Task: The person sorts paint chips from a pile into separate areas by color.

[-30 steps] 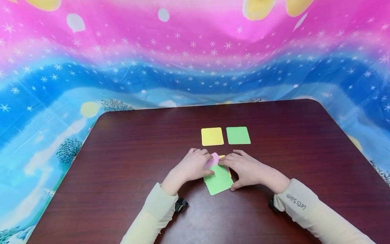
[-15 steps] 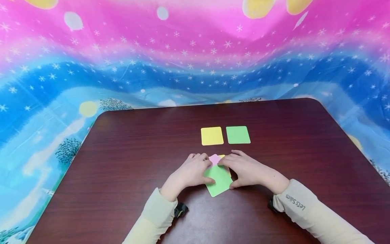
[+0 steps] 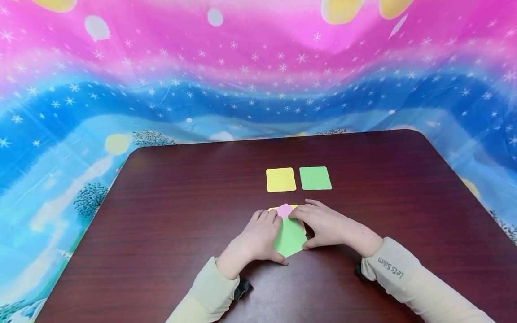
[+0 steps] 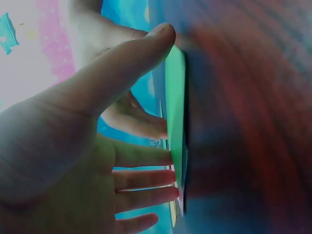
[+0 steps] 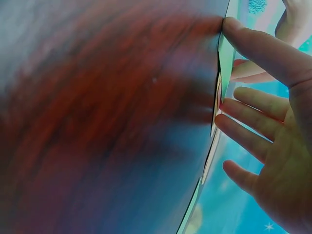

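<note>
A loose pile of square cards lies near the middle of the table, fanned unevenly. On top is a green card (image 3: 288, 237), turned askew. A pink card (image 3: 284, 210) shows past its far corner, with yellow edges beneath. My left hand (image 3: 260, 235) rests along the pile's left side, its thumb at the green card's near corner and its straight fingertips against the cards in the left wrist view. From the right, my right hand (image 3: 323, 222) touches the pile, thumb at the green card's right corner, fingers spread over the far part.
Beyond the pile, a yellow card (image 3: 281, 180) and another green card (image 3: 315, 178) lie flat, side by side with a narrow gap. The dark wooden table (image 3: 181, 188) has rounded far corners. A colourful printed cloth (image 3: 258, 67) hangs behind it.
My left thumb has slid off the top of the green card to its near corner, and the left hand has shifted slightly nearer. The right hand has barely moved.
</note>
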Demonstrator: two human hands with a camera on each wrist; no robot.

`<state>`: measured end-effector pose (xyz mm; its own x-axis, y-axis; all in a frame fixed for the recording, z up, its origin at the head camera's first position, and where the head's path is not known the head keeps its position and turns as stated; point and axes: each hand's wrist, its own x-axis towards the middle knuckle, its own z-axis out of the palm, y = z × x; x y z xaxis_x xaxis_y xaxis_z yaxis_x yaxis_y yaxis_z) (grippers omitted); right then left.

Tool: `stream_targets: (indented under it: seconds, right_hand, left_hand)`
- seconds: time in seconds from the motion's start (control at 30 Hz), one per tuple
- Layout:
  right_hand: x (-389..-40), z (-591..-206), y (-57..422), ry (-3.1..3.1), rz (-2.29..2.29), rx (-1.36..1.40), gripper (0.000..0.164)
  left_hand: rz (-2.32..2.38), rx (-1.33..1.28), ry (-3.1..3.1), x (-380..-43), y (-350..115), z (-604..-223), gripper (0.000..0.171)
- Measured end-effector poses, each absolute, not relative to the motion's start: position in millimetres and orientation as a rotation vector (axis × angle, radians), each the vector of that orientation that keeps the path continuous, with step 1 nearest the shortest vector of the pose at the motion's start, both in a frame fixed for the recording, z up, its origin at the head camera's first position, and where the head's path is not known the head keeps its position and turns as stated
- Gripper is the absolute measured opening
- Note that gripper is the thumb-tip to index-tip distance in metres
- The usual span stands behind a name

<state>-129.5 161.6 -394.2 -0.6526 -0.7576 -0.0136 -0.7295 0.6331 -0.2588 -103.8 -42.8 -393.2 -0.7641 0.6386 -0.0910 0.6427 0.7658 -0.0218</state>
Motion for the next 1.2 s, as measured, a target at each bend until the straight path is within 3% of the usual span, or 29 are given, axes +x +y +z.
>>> stream_targets:
  seconds: [0.5, 1.2]
  right_hand:
    - [-128.4, -395.4, 161.4, 2.731, -0.357, -1.246, 0.071]
    - [-121.3, -395.3, 161.7, 2.794, -0.173, -1.342, 0.084]
  left_hand:
    - [-0.069, 1.08, 2.923, -102.7, -41.5, -394.6, 0.072]
    - [0.006, 1.093, 2.869, -103.5, -41.0, -396.2, 0.069]
